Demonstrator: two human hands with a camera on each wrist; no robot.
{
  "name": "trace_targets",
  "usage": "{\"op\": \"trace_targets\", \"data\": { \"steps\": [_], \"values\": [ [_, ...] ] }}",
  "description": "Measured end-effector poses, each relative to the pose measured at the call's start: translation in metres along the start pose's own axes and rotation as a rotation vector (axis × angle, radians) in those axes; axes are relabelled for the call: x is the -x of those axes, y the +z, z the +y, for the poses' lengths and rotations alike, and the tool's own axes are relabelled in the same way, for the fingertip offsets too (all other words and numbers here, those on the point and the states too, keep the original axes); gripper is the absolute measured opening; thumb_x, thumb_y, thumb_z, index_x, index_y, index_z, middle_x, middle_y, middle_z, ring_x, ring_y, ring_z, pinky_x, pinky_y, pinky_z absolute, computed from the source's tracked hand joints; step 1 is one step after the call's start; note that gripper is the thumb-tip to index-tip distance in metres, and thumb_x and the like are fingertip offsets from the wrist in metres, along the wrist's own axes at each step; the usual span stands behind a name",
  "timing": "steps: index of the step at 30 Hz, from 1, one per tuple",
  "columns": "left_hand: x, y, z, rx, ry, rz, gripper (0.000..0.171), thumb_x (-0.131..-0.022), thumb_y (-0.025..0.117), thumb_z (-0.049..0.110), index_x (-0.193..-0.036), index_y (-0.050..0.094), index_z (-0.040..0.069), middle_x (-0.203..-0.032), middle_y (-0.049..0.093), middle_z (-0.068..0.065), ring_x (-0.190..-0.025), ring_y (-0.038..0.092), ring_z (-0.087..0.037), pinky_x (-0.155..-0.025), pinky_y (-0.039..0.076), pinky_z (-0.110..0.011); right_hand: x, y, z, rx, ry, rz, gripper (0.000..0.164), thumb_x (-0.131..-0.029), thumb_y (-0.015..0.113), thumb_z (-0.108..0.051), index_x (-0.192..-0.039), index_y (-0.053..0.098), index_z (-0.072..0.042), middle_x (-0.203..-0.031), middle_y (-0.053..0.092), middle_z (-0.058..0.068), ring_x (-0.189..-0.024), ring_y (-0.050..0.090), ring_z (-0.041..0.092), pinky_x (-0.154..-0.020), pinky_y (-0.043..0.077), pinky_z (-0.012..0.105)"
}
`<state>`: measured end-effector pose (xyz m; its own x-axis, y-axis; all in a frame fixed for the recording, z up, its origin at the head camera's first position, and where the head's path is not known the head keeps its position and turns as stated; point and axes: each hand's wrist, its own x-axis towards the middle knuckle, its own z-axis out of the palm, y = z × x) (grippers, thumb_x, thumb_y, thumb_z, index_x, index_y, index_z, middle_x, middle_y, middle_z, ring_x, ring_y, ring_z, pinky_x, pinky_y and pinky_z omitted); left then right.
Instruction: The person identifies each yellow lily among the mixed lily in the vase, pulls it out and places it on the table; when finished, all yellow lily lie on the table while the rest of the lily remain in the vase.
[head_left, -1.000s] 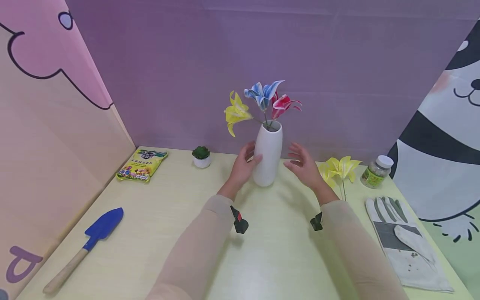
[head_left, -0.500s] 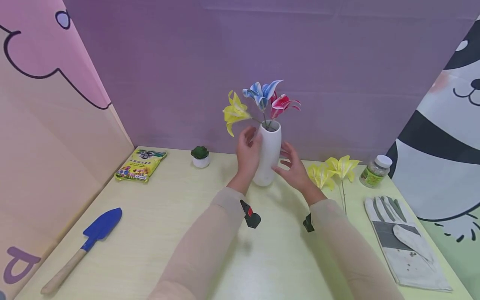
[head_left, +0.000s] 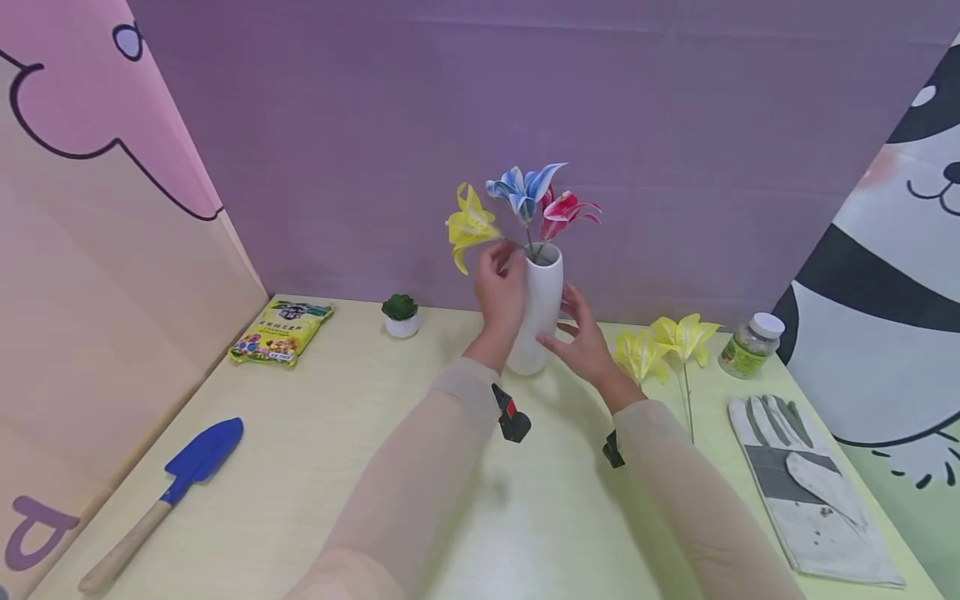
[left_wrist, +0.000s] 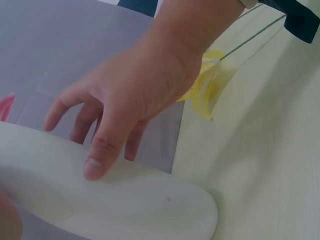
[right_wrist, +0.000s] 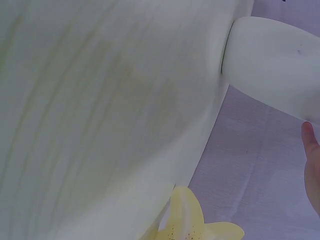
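A tall white vase stands upright on the table, holding a yellow lily, a blue lily and a red lily. My right hand holds the vase at its right side, thumb on the front and some fingers reaching behind. Beside the upper left of the vase is my left hand, bent fingers at the rim where the yellow lily's stem leaves it. I cannot tell whether they pinch that stem. Only a bit of this hand shows in the left wrist view.
Two yellow lilies lie behind the right forearm. Further right are a lidded jar and work gloves. A small potted plant, a yellow packet and a blue trowel lie to the left.
My left hand has moved up along the vase from its middle to the rim. My right hand has come in from the right and now holds the vase. The flowers look unmoved.
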<state>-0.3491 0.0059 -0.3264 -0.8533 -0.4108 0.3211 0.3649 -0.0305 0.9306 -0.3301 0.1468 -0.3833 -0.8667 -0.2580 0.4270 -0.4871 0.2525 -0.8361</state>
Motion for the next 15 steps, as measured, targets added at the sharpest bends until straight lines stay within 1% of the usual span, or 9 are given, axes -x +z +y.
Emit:
{"op": "trace_targets", "data": {
  "steps": [4, 8, 11, 15],
  "values": [
    [0.0, 0.004, 0.003, 0.016, -0.029, 0.029, 0.031, -0.098, 0.06, 0.019, -0.126, 0.054, 0.007, -0.122, 0.064, -0.002, -0.115, 0.056, -0.012, -0.096, 0.044, -0.025, 0.001, 0.0, -0.002, -0.001, -0.015, -0.003, 0.089, -0.082, 0.075, 0.005, -0.15, 0.018, 0.002, -0.149, 0.031, 0.027, -0.132, 0.036, 0.043, -0.103, 0.037, 0.061],
    [0.0, 0.008, 0.006, 0.074, -0.074, 0.06, 0.034, -0.095, 0.064, 0.017, -0.126, 0.054, 0.005, -0.117, 0.066, -0.003, -0.108, 0.06, -0.014, -0.093, 0.047, -0.025, 0.002, 0.0, -0.006, 0.023, -0.02, -0.006, 0.089, -0.082, 0.075, 0.006, -0.15, 0.018, 0.004, -0.148, 0.031, 0.028, -0.131, 0.037, 0.044, -0.102, 0.038, 0.06],
    [-0.001, 0.011, 0.008, 0.113, -0.1, 0.087, 0.034, -0.094, 0.066, 0.015, -0.124, 0.055, 0.004, -0.113, 0.068, -0.005, -0.103, 0.063, -0.016, -0.09, 0.05, -0.026, 0.003, -0.001, -0.008, 0.047, -0.009, -0.011, 0.089, -0.082, 0.075, 0.005, -0.15, 0.017, 0.003, -0.149, 0.03, 0.027, -0.131, 0.037, 0.043, -0.102, 0.039, 0.059],
    [-0.003, 0.014, 0.01, 0.123, -0.122, 0.126, 0.032, -0.092, 0.067, 0.013, -0.121, 0.056, 0.005, -0.109, 0.068, -0.006, -0.099, 0.063, -0.017, -0.088, 0.051, -0.026, 0.002, -0.002, -0.006, 0.041, -0.014, -0.017, 0.09, -0.082, 0.075, 0.004, -0.151, 0.018, 0.001, -0.15, 0.03, 0.026, -0.131, 0.037, 0.043, -0.102, 0.039, 0.059]
  ]
}}
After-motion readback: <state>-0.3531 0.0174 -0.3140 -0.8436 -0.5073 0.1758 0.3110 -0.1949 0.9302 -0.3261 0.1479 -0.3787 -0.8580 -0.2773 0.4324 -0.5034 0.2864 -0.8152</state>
